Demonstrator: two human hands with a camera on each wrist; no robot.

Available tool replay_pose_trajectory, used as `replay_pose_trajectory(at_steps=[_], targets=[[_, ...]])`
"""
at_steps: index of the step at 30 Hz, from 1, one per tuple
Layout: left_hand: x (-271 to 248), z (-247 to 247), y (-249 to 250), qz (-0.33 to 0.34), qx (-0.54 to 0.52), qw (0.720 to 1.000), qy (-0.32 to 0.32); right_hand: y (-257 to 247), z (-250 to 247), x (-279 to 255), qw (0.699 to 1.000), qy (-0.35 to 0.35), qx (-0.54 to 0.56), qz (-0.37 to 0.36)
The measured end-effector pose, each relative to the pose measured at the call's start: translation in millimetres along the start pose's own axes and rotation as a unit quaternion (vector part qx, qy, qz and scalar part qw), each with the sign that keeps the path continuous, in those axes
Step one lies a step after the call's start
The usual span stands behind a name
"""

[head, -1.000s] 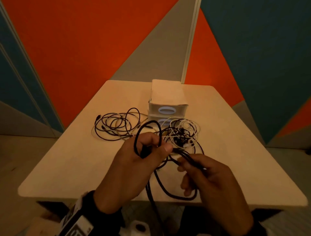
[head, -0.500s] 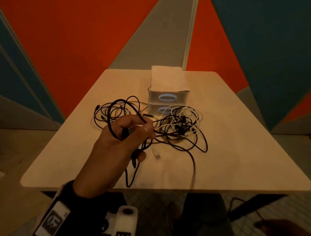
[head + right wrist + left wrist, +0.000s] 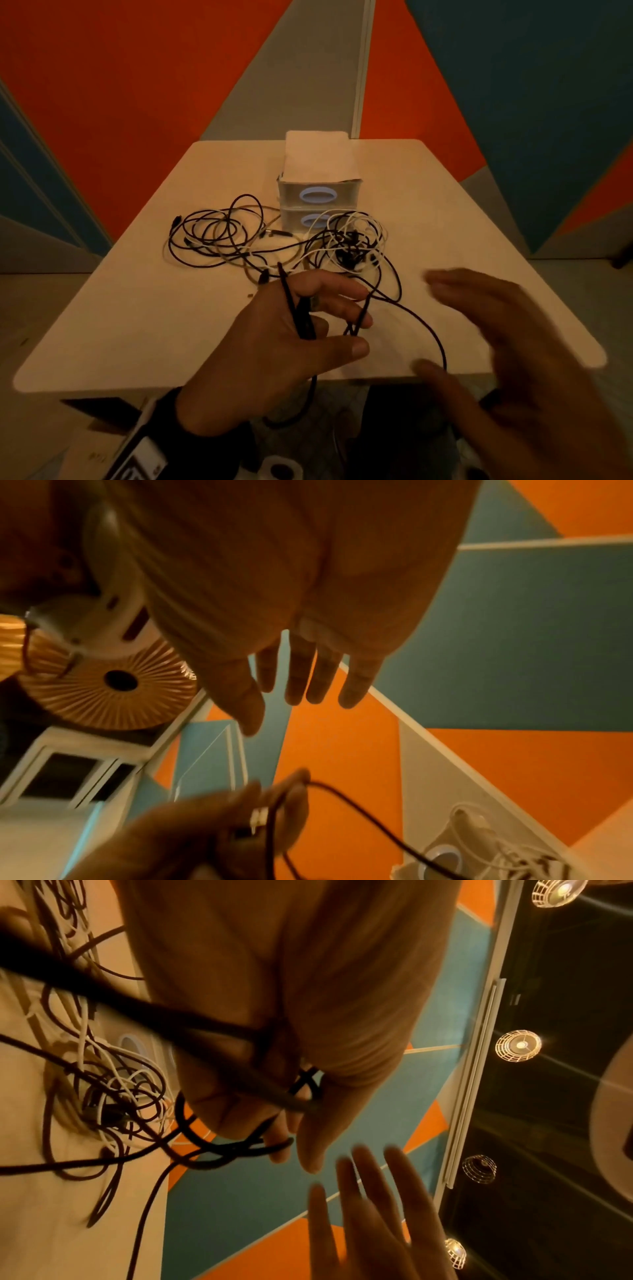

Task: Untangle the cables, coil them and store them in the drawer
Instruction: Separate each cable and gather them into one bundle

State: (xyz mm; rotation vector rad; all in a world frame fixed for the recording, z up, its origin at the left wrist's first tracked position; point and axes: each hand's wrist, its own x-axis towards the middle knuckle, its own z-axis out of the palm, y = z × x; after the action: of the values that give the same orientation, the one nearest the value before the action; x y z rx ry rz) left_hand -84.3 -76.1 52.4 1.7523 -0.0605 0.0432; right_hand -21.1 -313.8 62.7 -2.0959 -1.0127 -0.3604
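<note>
Thin black cable loops through left hand, which grips it; right hand spread, empty, over table edge

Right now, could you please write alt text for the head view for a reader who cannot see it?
A left hand holds loops of black cable above a pale table, while the blurred right hand hovers open beside it. Behind lie tangled cables and a closed two-drawer unit.

No readable text or labels
</note>
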Motion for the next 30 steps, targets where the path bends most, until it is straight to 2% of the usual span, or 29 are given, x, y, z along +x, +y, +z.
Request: replay_pose_trajectory(at_steps=[1, 2, 4, 8, 11, 12, 14, 16, 19, 20, 22, 24, 26, 27, 30], targets=[[-2, 0, 1, 0.000, 0.009, 1.000, -0.008, -11, 11, 9, 0.998, -0.056, 0.008, -0.009], [-3, 0, 2, 0.003, 0.021, 1.000, -0.010, -24, 26, 12, 0.997, -0.056, 0.031, -0.031], [-6, -3, 1, 0.004, 0.041, 0.999, 0.005, -19, 49, 18, 0.988, -0.139, 0.064, 0.001], [-13, -14, -1, -0.002, 0.022, 1.000, 0.015, -12, 56, 30, 0.967, -0.216, 0.125, 0.042], [-15, -21, -2, -0.005, -0.007, 0.998, 0.062, -9, 57, 20, 0.981, -0.170, 0.096, 0.019], [-14, -23, -5, -0.004, -0.013, 0.996, 0.083, -7, 51, 16, 0.981, -0.160, 0.107, 0.035], [-10, -25, -11, -0.004, -0.081, 0.990, 0.117, 2, 33, 4, 0.974, -0.160, 0.133, 0.087], [-7, -25, -16, 0.006, -0.173, 0.977, 0.124, 8, 16, -9, 0.966, -0.191, 0.115, 0.134], [-2, -25, -21, 0.011, -0.237, 0.961, 0.140, 38, 1, -60, 0.929, -0.216, 0.064, 0.293], [0, -24, -21, 0.008, -0.263, 0.954, 0.146, 53, -4, -81, 0.921, -0.219, 0.029, 0.322], [2, -23, -20, 0.014, -0.334, 0.931, 0.144, 89, -17, -119, 0.923, -0.191, -0.085, 0.323], [5, -19, -18, 0.030, -0.416, 0.900, 0.125, 97, -18, -128, 0.916, -0.188, -0.071, 0.348], [7, -13, -17, 0.035, -0.473, 0.875, 0.101, 60, -17, -91, 0.924, -0.182, -0.052, 0.331], [8, -8, -16, 0.043, -0.485, 0.869, 0.084, 39, -12, -74, 0.940, -0.179, -0.036, 0.287], [8, 9, -12, 0.083, -0.480, 0.872, 0.033, -22, 19, -21, 0.969, -0.154, 0.039, 0.189]])
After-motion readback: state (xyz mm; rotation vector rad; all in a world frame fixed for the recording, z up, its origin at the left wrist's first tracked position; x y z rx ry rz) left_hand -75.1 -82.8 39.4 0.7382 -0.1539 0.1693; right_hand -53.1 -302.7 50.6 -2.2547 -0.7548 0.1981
